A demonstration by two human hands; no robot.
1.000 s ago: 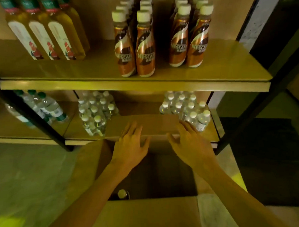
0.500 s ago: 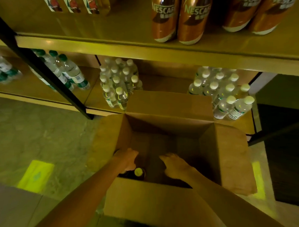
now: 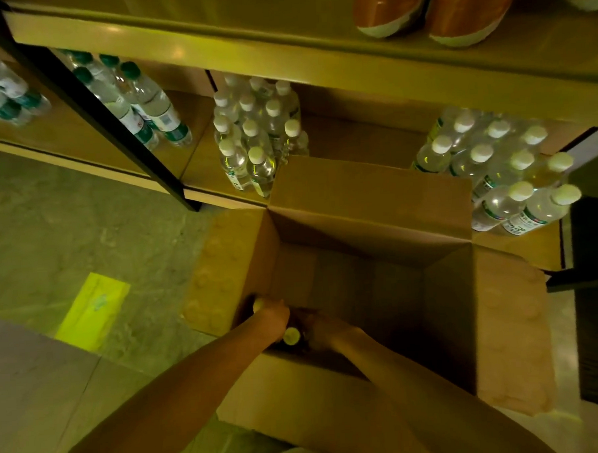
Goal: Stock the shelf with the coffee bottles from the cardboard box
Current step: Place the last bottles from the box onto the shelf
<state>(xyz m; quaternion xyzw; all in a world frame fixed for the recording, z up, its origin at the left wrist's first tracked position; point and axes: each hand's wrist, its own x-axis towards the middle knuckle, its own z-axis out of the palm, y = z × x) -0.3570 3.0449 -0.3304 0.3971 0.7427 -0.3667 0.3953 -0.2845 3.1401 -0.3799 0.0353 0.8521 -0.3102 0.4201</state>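
Observation:
The open cardboard box (image 3: 447,322) stands on the floor before the shelf (image 3: 283,64). Both my hands reach deep into its near left corner. My left hand (image 3: 273,317) is curled round the neck of a coffee bottle whose pale cap (image 3: 258,303) shows just beyond my fingers. A second coffee bottle's cap (image 3: 291,335) sits between my left wrist and my right hand (image 3: 322,328). My right hand lies against that bottle; its fingers are lost in the dark. Brown coffee bottles (image 3: 386,13) stand on the upper shelf board.
Packs of clear water bottles (image 3: 257,135) and more water bottles (image 3: 500,169) fill the lower shelf behind the box's raised far flap (image 3: 368,192). A black upright post (image 3: 90,108) stands at left. A yellow mark (image 3: 92,310) lies on the floor.
My head has tipped down and closer to the box. Both hands have sunk from above the box into its near left corner, and my left hand has closed round a bottle neck.

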